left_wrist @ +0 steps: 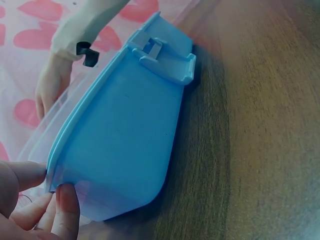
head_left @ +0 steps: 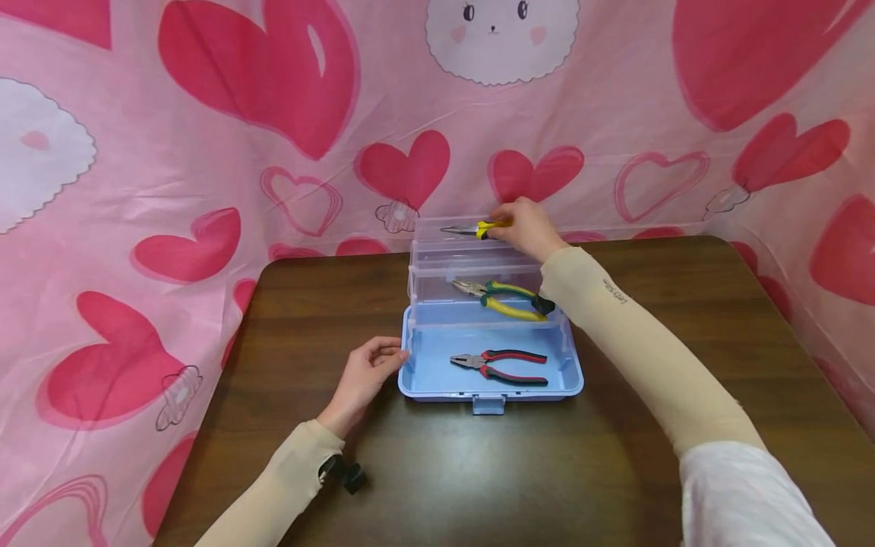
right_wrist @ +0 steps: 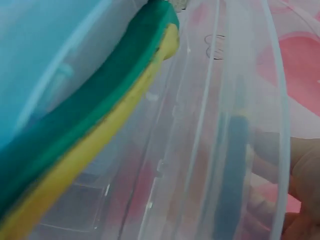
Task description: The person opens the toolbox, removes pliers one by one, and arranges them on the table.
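A blue toolbox [head_left: 444, 396] stands open, its clear stepped trays [head_left: 429, 287] raised at the back. My left hand [head_left: 365, 374] pinches the box's left rim; in the left wrist view its thumb and fingers sit on either side of that edge. Over the topmost tray, my right hand [head_left: 529, 226] grips needle-nose pliers [head_left: 482, 229] by their yellow handles, tips pointing left. Green-and-yellow combination pliers [head_left: 511, 309] lie in a lower tray, partly behind the right wrist. Red-and-black pliers [head_left: 470, 362] rest in the blue bottom compartment.
The box's front latch [head_left: 488, 405] hangs down toward me. Brown wooden table [head_left: 328, 296] surrounds the box. Pink heart-patterned cloth [head_left: 383, 99] rises directly behind the table and along both sides. A black wrist camera [head_left: 352, 477] is on the left sleeve.
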Tool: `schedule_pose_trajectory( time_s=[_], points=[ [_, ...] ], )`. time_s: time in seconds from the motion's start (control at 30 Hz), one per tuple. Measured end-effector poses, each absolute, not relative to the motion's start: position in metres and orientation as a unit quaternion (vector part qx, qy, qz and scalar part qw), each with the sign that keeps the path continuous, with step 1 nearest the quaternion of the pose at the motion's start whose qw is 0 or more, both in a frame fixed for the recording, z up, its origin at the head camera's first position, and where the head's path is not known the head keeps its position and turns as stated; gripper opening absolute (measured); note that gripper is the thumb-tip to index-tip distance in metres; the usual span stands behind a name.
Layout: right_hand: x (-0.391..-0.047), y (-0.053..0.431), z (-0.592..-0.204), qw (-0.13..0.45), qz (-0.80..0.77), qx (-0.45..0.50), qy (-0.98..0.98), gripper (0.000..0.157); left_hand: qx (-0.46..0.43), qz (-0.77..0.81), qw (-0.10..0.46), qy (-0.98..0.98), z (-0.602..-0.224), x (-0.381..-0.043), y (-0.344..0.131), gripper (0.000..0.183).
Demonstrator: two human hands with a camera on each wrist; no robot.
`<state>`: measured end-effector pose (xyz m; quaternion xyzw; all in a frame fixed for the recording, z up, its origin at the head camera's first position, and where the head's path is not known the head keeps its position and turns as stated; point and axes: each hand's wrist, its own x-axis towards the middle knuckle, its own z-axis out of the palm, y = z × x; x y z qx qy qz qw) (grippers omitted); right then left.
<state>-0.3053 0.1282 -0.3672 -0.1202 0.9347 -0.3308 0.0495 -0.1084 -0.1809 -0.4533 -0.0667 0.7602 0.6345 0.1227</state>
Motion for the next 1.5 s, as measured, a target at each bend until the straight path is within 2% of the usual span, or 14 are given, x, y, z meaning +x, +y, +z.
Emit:
schedule_pose_trajectory(
  time_s=[0.37,0.87,1.17,1.5],
  points=[
    [-0.315,0.114,-0.353,0.08,-0.219,-0.141,0.962,0.041,-0.069,0.632,0.128,0.761,-0.453,-0.109,-0.183,0.034],
    [-0.329,0.114,-0.343,0.121,-0.17,-0.175,0.962,0.036,-0.081,0.626,0.133,0.764,-0.452,-0.111,-0.182,0.034],
    [-0.328,0.109,-0.338,0.085,-0.073,-0.203,0.973,0.031,-0.078,0.626,0.136,0.764,-0.451,-0.11,-0.18,0.033],
    [-0.327,0.11,-0.342,0.037,-0.01,-0.253,0.967,0.041,-0.074,0.621,0.13,0.769,-0.453,-0.11,-0.181,0.032]
  ],
)
